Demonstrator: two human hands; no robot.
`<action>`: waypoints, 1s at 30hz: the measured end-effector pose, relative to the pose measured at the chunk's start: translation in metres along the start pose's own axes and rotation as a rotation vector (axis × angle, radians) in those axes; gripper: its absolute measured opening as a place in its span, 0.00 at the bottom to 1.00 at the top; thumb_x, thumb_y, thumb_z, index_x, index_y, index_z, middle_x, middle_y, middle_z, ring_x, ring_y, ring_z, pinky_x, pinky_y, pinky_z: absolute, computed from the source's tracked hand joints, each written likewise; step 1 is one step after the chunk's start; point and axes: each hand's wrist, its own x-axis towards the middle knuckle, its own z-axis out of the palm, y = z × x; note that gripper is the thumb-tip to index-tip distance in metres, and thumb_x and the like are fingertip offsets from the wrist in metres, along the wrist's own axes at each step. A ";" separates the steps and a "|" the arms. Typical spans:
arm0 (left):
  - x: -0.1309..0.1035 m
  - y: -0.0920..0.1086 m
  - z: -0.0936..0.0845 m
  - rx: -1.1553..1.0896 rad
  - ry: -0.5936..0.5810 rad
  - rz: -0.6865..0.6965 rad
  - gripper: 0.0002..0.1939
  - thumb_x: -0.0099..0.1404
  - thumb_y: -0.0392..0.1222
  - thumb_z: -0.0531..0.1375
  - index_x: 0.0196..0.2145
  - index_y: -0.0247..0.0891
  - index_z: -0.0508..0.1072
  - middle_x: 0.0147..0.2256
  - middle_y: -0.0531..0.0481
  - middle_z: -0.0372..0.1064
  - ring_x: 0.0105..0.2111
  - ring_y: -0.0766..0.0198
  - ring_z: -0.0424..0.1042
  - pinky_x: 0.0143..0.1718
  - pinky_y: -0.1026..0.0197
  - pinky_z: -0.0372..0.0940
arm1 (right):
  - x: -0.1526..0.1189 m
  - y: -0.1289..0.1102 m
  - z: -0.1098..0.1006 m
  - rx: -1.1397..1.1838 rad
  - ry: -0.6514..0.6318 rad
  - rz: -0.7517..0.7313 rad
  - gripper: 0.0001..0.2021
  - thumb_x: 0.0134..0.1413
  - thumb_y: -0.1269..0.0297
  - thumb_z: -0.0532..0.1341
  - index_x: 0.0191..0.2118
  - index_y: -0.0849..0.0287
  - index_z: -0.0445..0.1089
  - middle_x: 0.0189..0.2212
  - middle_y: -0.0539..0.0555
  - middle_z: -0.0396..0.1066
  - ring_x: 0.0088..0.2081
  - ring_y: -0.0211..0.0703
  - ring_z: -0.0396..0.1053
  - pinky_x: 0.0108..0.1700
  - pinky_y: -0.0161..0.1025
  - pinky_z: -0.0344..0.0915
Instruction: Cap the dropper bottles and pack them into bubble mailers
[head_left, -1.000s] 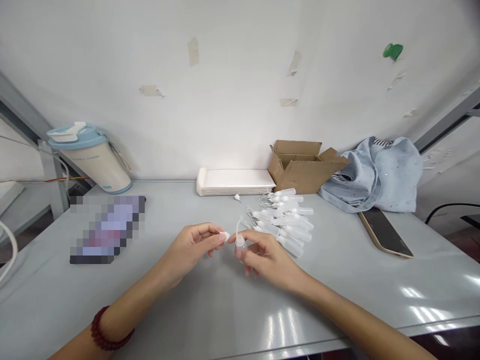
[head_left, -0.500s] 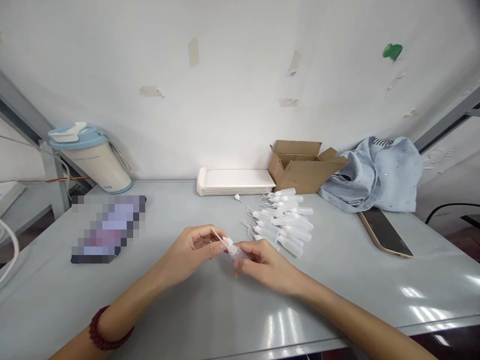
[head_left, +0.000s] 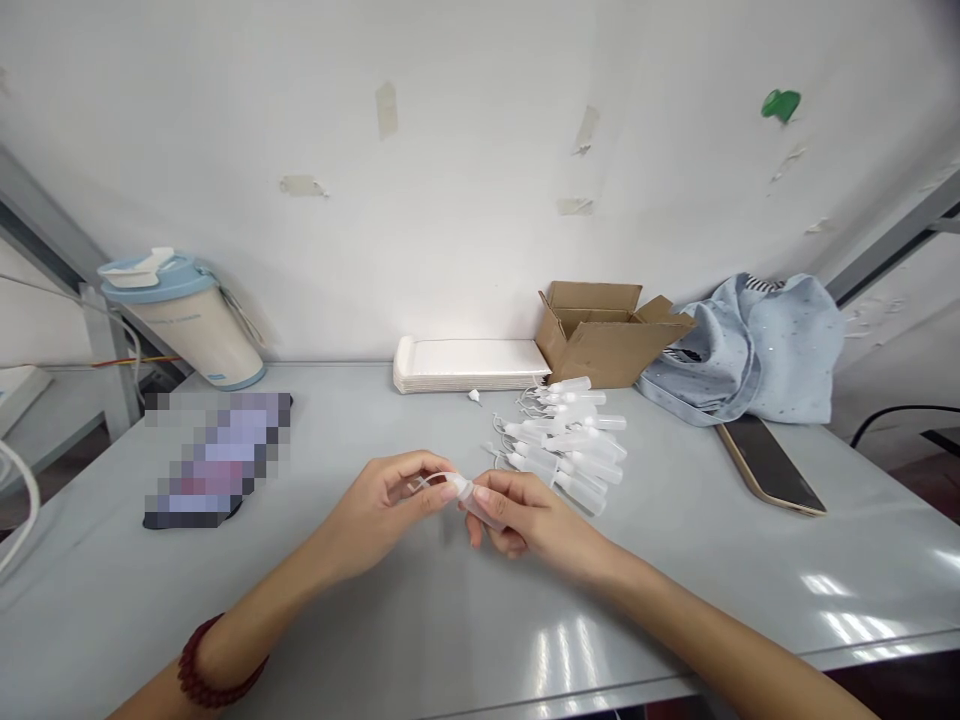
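Between my two hands, above the table, is a small translucent squeeze bottle (head_left: pixel 487 508) with a white nozzle cap (head_left: pixel 460 486). My right hand (head_left: pixel 536 515) is closed around the bottle's body, thumb on top. The thumb and fingers of my left hand (head_left: pixel 401 495) pinch the cap, from which a thin white strap loops out to the left. Just beyond my right hand, several similar bottles (head_left: pixel 592 440) lie in a loose pile, most with their strapped caps pointing left. A single white cap (head_left: pixel 474 396) lies by itself farther back.
Against the wall are a stack of white padded sheets (head_left: pixel 472 365), an open cardboard box (head_left: pixel 619 350) and a light blue cloth bag (head_left: pixel 787 345). A phone (head_left: pixel 772 465) lies at right. A blurred-out phone-like object (head_left: pixel 225 450) and a lidded tumbler (head_left: pixel 195 325) are at left.
The bottle has tilted closer to horizontal. My right thumb has moved up onto it, and my left fingers have closed in on the cap, with the strap now bent over to the left.
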 end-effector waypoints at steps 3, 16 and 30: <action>-0.001 0.001 0.000 0.049 -0.022 0.044 0.11 0.65 0.47 0.54 0.35 0.39 0.73 0.32 0.51 0.70 0.34 0.62 0.67 0.38 0.62 0.62 | 0.001 0.002 -0.002 0.161 -0.052 0.055 0.17 0.58 0.52 0.56 0.30 0.63 0.65 0.24 0.50 0.66 0.17 0.26 0.46 0.19 0.31 0.41; -0.001 -0.003 0.000 -0.027 -0.046 0.149 0.09 0.66 0.44 0.55 0.35 0.39 0.73 0.33 0.52 0.69 0.34 0.65 0.66 0.36 0.65 0.61 | 0.000 0.001 0.001 0.295 -0.076 0.107 0.17 0.60 0.55 0.55 0.31 0.65 0.68 0.22 0.48 0.60 0.17 0.25 0.43 0.19 0.30 0.36; -0.001 0.003 -0.003 0.062 -0.114 0.090 0.09 0.66 0.44 0.54 0.39 0.42 0.73 0.38 0.52 0.70 0.39 0.62 0.67 0.42 0.62 0.61 | -0.001 0.002 0.001 -0.150 0.050 -0.001 0.21 0.60 0.49 0.51 0.24 0.61 0.62 0.17 0.44 0.52 0.18 0.30 0.46 0.22 0.32 0.44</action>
